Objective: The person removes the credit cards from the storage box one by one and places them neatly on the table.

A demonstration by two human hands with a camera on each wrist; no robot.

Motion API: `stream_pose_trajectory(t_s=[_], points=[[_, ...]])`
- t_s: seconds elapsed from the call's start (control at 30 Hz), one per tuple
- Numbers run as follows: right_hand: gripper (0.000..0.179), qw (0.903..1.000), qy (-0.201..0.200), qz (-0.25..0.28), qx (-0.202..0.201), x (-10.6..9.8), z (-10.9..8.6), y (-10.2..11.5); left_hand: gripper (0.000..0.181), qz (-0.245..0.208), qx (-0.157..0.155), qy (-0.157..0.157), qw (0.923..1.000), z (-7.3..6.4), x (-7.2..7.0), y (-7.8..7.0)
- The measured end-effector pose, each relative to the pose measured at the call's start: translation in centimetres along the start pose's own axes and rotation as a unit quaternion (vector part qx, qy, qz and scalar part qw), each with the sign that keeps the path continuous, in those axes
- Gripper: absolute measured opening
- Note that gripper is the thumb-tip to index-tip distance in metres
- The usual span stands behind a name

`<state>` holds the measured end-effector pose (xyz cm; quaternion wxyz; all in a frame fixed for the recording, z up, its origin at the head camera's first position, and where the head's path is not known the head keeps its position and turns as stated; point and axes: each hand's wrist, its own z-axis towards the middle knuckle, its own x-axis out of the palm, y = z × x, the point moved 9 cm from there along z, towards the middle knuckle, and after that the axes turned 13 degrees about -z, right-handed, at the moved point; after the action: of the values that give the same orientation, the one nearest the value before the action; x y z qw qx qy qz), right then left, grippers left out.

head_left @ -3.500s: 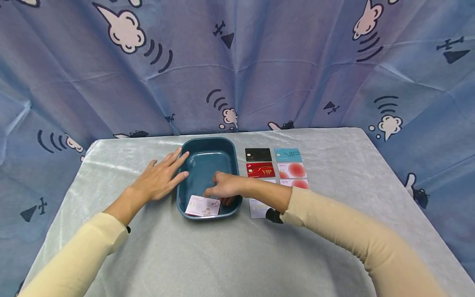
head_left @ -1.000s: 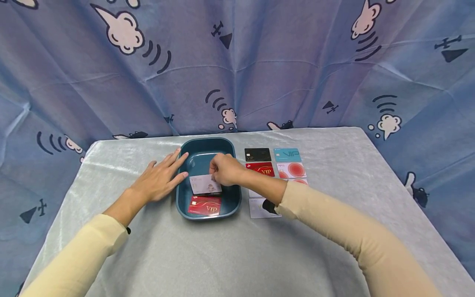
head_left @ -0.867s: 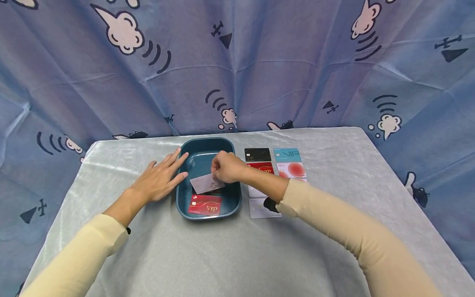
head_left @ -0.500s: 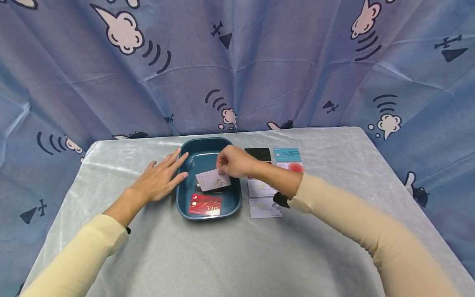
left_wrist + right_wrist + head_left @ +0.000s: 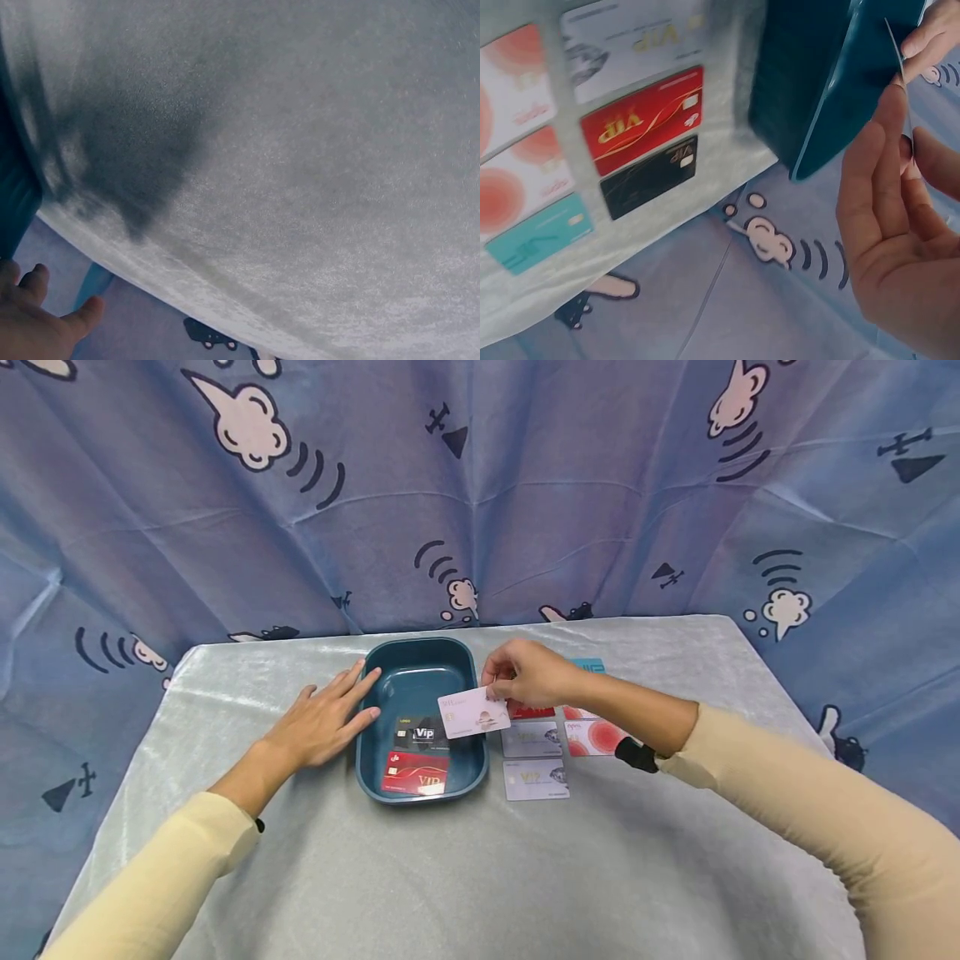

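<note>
Between thumb and fingers my right hand (image 5: 531, 674) pinches a pale pink card (image 5: 474, 712) by its upper right corner, above the right rim of a dark teal tray (image 5: 420, 647). In the right wrist view that card (image 5: 897, 56) shows edge-on. My left hand (image 5: 324, 718) has its fingers straight and touches the tray's left rim; the left wrist view catches only part of the hand (image 5: 41, 319). Inside the tray lie a black card (image 5: 412, 735) and, nearer me, a red card (image 5: 415, 774).
Right of the tray, cards lie in two columns. Two white cards (image 5: 537, 779), a red card (image 5: 643, 120), a black card (image 5: 651, 178), a teal card (image 5: 540, 234) and two pink-circle cards (image 5: 595, 738) are visible. A patterned curtain (image 5: 480, 502) hangs behind the table.
My right hand has lifted the pale pink card off the others in the tray and carried it right, to above the rim. That uncovers the black and red cards. My left hand stays put.
</note>
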<state>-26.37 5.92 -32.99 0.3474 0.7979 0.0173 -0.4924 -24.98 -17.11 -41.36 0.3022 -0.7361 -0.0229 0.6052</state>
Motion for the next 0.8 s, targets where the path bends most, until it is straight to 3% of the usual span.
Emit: stream_pose_trajectory(t_s=[0.53, 0.8], points=[[0.011, 0.9975, -0.057, 0.038, 0.016, -2.5, -5.9, -4.4, 0.067, 0.001, 0.005, -0.003, 1.0000, -0.1, -0.1, 0.1], [0.017, 0.9954, -0.060, 0.047, 0.058, -2.8, -8.8, -7.6, 0.067, 0.004, 0.002, 0.002, 1.0000, 0.0, -0.1, 0.1]])
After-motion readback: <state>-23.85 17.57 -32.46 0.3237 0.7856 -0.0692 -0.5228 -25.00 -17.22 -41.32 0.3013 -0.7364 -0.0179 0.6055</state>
